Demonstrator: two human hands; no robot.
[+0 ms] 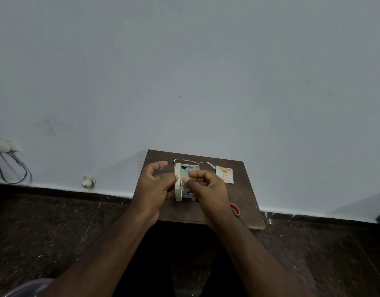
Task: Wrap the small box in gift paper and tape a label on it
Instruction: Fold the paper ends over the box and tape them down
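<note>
Brown board by wall; left hand gripping tape roll (upright); right hand pinching its tape.

I have just one view, from the head camera, so nothing is shared with a second angle. It sits above and behind the work, looking forward and down, though pitched high enough that the pale wall fills the whole upper half. The lens is wide: the wall's base line bows across the picture. The small brown surface lies a little right of centre and low, near the camera, with the dark floor around it. Both forearms enter from the bottom edge, and the left hand and right hand meet over the surface.
</note>
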